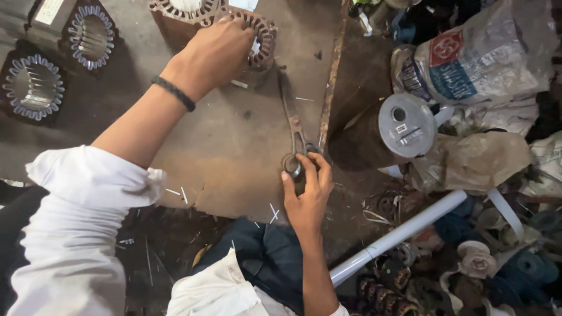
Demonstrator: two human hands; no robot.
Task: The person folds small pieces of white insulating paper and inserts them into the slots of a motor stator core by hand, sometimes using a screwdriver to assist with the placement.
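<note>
While the motor stator (257,36) sits at the far edge of the brown counter (234,146), the left hand (213,52) closes its grip over the ring's rim. Nearer, the right hand (307,196) grips the looped handles of rusty scissors (293,126) lying flat. Two more stators (91,29) rest far left; a grey spool (404,126) stands right

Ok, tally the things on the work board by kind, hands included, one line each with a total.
Ring-shaped motor cores with slotted teeth: 4, one under the left hand, others at
Scissors, handles at the right hand: 1
Hands: 2
Total: 7
</note>
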